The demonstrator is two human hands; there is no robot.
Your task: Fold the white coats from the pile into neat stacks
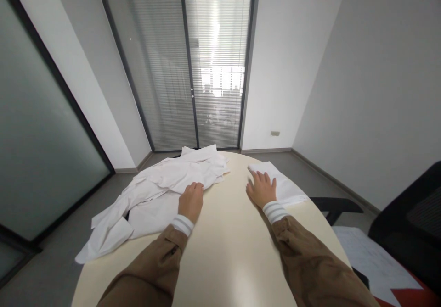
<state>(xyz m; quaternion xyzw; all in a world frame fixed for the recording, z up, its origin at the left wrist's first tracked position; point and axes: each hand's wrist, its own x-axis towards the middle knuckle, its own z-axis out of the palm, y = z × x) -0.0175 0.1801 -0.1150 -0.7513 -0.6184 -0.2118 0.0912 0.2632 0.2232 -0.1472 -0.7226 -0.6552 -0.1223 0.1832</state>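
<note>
A loose, crumpled heap of white cloth (155,183) covers the left part of the round table (223,252) and hangs over its edge. My left hand (191,202) is at the heap's right side, its fingers curled and closed on the cloth's edge; the fingertips are partly hidden. On the right, a flat, folded white cloth (287,188) lies near the table's rim. My right hand (262,188) rests palm down over that cloth's left edge, fingers spread. Bare tabletop separates the two hands.
A black office chair (409,224) stands at the right, its armrest (336,204) close to the table edge. Papers (375,256) and something red (409,297) lie on its seat. Beyond the table are a glass door with blinds (217,68) and white walls.
</note>
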